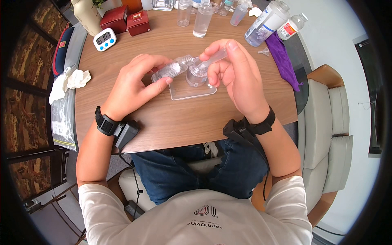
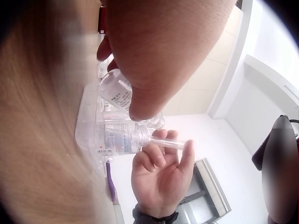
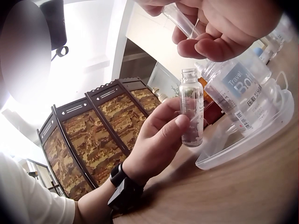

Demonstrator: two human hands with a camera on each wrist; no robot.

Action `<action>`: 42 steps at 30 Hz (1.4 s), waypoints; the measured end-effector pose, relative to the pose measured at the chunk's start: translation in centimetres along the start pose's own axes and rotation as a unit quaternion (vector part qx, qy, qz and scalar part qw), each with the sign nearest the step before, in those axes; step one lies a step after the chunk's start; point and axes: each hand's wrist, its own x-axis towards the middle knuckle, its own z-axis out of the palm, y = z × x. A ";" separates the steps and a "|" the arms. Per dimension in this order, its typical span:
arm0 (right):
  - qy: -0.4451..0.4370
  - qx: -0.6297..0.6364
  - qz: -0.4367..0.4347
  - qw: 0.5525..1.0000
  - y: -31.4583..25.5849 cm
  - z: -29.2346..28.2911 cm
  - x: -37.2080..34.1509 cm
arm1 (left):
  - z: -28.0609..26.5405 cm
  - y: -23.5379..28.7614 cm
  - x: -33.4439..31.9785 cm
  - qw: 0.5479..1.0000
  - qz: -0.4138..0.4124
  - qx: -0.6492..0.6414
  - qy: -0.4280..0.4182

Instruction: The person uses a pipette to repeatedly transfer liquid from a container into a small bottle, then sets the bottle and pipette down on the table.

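My left hand (image 1: 136,79) grips a small clear bottle (image 1: 168,72) between thumb and fingers, tilted in the head view with its open neck toward the right. My right hand (image 1: 245,77) pinches a slim clear tube (image 1: 215,58) between thumb and fingers. In the left wrist view the tube's inner end lies at the neck of a larger clear travel bottle (image 2: 114,137). This bottle carries a printed label and stands in a shallow clear tray (image 1: 183,97). The small bottle's uncapped neck shows in the right wrist view, just beside the travel bottle.
Clear bottles (image 1: 202,22) line the table's far side, with red boxes (image 1: 138,22) and a white timer (image 1: 105,39) at far left. A small funnel (image 1: 263,52) and purple cloth (image 1: 286,63) lie right. Crumpled tissue (image 1: 79,79) lies near the left edge.
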 end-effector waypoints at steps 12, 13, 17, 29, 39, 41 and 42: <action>-0.007 0.020 0.007 1.000 0.1 0.0 0.0 | -0.1 0.3 0.0 1.000 -0.005 0.000 0.000; -0.007 0.020 0.007 1.000 0.1 -0.1 0.1 | -0.1 0.3 0.0 1.000 -0.003 -0.001 0.001; -0.012 0.005 -0.002 1.000 0.0 -0.3 0.1 | 0.0 0.2 0.1 1.000 0.000 0.001 0.000; -0.009 0.168 -0.171 0.971 -3.8 -3.9 -1.7 | 0.0 0.1 0.1 1.000 0.014 -0.001 -0.007; -0.031 0.169 -0.147 0.974 -2.6 -3.1 -1.3 | 0.1 0.0 0.0 1.000 0.022 0.001 -0.003; -0.030 0.167 -0.150 0.974 -2.6 -3.0 -1.3 | 0.1 -0.1 0.0 1.000 0.019 0.000 -0.004; -0.030 0.164 -0.153 0.974 -2.5 -3.0 -1.3 | 0.1 -0.1 0.0 1.000 0.019 0.001 -0.003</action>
